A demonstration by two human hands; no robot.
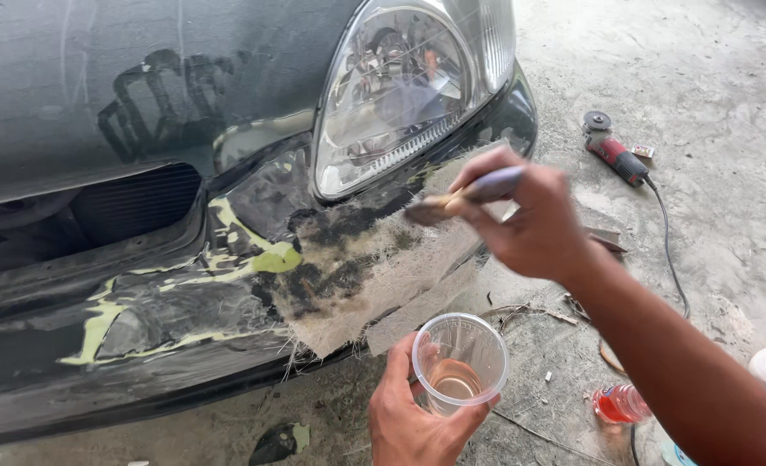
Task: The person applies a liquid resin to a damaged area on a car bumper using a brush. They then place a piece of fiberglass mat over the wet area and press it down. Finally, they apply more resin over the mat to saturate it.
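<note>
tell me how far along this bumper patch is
Done: fibre mat lies over the damaged bumper, its upper part dark and wet. In hand: right hand dabs with a brush; left hand holds a cup of amber liquid. Left: the mat's lower edge looks pale and dry.

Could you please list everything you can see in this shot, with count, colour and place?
Car bumper: one, dark with yellow-green filler, left.
Headlight: one, clear, top centre.
Fibre mat: one, whitish with dark patches, on the bumper.
Brush: one, bristles at the mat.
Cup: one, clear with amber liquid, bottom centre.
Grinder: one, red, on the floor, right.
Bottle: one, reddish, on the floor.
Left hand: holds the cup.
Right hand: holds the brush.
</note>
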